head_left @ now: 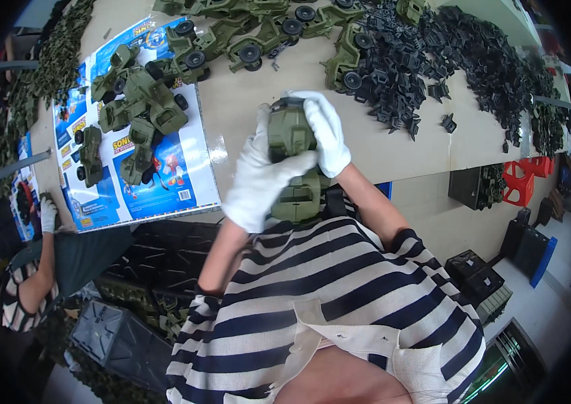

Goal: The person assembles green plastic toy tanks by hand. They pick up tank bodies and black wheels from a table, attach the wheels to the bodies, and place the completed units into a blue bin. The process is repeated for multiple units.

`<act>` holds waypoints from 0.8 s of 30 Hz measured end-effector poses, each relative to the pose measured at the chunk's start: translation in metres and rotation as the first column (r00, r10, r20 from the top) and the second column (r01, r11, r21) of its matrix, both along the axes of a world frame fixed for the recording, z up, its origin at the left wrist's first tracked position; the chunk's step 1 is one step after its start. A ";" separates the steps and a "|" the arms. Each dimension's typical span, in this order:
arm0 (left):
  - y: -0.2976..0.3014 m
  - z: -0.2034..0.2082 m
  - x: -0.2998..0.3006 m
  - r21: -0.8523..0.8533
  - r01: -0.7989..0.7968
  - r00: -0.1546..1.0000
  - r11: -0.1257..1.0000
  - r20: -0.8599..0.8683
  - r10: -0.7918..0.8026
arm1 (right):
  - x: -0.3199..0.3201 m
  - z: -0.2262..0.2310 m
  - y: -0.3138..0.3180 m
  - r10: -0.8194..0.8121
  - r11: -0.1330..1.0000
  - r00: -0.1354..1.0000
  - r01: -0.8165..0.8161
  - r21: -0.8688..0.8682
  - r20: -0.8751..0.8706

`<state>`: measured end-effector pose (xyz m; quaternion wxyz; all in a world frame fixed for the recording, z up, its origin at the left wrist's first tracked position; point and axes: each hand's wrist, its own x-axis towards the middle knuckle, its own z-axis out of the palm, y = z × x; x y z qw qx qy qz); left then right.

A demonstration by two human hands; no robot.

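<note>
Both my hands wear white gloves and grip an olive-green plastic toy vehicle (293,138) close to my chest, at the table's front edge. My left hand (258,178) wraps round its left side, with the thumb laid across the middle of the body. On the opposite side, my right hand (327,131) is closed over the right and far end, fingers bent at the top. A dark part shows at the far end of the vehicle; how it is fixed there is hidden by the fingers. The near end of the vehicle rests close to my striped shirt.
Several green toy vehicles (140,101) lie on a printed blue-and-white sheet (204,178) at left. More vehicles (251,54) stand along the back. Black plastic parts (393,74) are heaped at right. Another person's gloved hand (48,214) is far left; a red stool (518,185) stands right.
</note>
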<state>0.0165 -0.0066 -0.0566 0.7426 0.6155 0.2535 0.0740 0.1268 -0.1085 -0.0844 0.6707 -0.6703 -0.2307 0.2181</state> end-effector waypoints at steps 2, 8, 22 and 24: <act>0.024 -0.021 -0.016 0.075 0.101 0.995 0.992 -0.003 -0.101 | -0.008 -0.005 0.001 0.054 0.999 0.998 -0.054 0.000 -0.045; 0.023 -0.036 -0.008 0.290 -0.183 0.946 0.939 0.314 0.087 | -0.010 -0.006 0.015 0.163 0.985 0.946 -0.171 0.005 0.280; 0.101 -0.065 -0.028 0.292 -0.415 0.902 0.862 0.253 0.349 | -0.035 -0.019 0.093 0.130 0.964 0.880 -0.005 -0.266 0.456; 0.127 -0.091 -0.034 0.180 -0.397 0.906 0.900 0.235 0.352 | -0.031 -0.029 0.094 0.185 0.922 0.848 0.025 -0.387 0.496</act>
